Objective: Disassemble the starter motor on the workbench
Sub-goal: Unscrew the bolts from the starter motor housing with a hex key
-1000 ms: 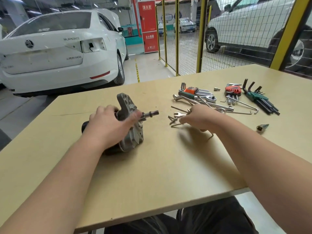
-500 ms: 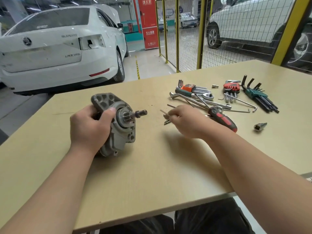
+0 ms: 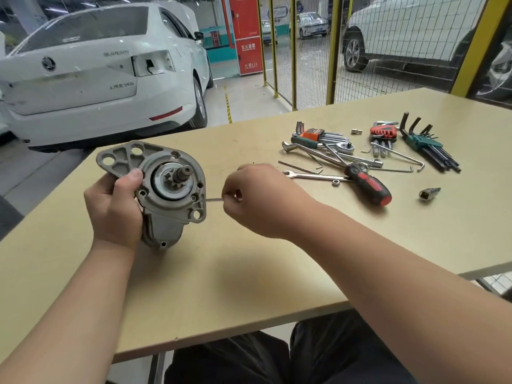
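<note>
The grey starter motor (image 3: 169, 189) stands upright on the beige workbench (image 3: 249, 273), its drive end with pinion and shaft facing me. My left hand (image 3: 116, 206) grips its left side, thumb on the flange. My right hand (image 3: 257, 200) is pinched shut on a thin hex key (image 3: 214, 200). The key's tip points left at the flange's right edge, close to a bolt hole; I cannot tell if it touches.
Tools lie at the back right: a red-black screwdriver (image 3: 368, 185), a spanner (image 3: 313, 176), a ratchet (image 3: 318, 146), red (image 3: 383, 133) and green (image 3: 426, 145) hex key sets, a socket bit (image 3: 428, 193). A white car (image 3: 97, 73) and yellow mesh fence (image 3: 332, 51) stand beyond.
My left hand tipped the motor from lying sideways to standing with its drive end facing me. My right hand left the tool pile with a hex key and brought it to the flange.
</note>
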A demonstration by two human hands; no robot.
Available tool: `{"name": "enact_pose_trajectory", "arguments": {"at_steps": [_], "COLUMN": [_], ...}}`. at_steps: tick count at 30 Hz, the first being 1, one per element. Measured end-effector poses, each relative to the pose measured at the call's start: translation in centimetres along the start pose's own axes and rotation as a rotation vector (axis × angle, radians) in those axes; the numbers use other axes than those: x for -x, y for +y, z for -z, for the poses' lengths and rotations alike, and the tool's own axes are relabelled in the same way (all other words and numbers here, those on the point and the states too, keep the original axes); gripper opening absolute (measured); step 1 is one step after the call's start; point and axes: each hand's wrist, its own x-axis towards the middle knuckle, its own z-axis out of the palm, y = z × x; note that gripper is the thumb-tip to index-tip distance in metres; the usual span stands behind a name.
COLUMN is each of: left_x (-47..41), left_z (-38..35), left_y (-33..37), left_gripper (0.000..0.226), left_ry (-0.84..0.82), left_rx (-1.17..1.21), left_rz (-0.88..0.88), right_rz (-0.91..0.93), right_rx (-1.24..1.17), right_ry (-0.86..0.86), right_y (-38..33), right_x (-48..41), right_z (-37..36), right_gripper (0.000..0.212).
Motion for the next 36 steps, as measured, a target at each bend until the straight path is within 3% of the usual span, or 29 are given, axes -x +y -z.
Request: {"name": "enact_pose_trajectory", "arguments": {"at_steps": [9, 12, 14, 16, 20, 23, 26, 30, 32, 36], "left_x": [0.4, 0.7, 0.9, 1.1, 1.1, 0.9, 0.0, -1.1, -1.2, -1.8], "left_z": [-0.7, -1.0, -1.1, -1.1, -1.0, -0.9, -0.2, 0.4, 0.4, 0.5], "left_y": [0.3, 0.3, 0.3, 0.4, 0.3, 0.4, 0.2, -0.4, -0.6, -0.8], "left_gripper": [0.021, 0.029, 0.034, 0.03, 0.027, 0.024, 0.023, 0.028, 0.03, 0.024], "left_ry": [-0.017, -0.032, -0.03, -0.021, -0.025, -0.027, 0.034, 0.053, 0.031, 0.068], "left_rx": [-0.044, -0.105, -0.13, -0.125, -0.101, -0.069, -0.019, 0.042, 0.054, 0.089], "left_rz": [-0.02, -0.069, -0.095, -0.101, -0.084, -0.069, -0.014, 0.017, 0.017, 0.038], "right_rz": [-0.083, -0.129, -0.165, -0.267, -0.493, -0.488, -0.423, -0.269, -0.174, -0.015], "right_rx": [0.145, 0.177, 0.11, -0.186, -1.125, -1.448, -1.402, -1.391, -1.34, -0.935], "right_ry": [-0.076, -0.099, -0.109, -0.057, 0.002, 0.065, 0.087, -0.041, -0.095, 0.095], "right_y": [-1.9, -2.7, -2.9, -2.8, -2.5, -2.7, -3.0, -3.4, -3.1, -2.2], "right_x": [-1.5, -1.7, -1.8, -1.8, -1.2, -1.1, -1.2, -2.2, -3.0, -3.7], "right_z": [0.1, 0.0, 0.2, 0.7, 0.8, 0.1, -0.8, -0.7, -0.6, -1.9], "right_gripper": [0.024, 0.031, 0.02, 0.003, 0.011, 0.01, 0.014, 0.004, 0.012, 0.01]}}
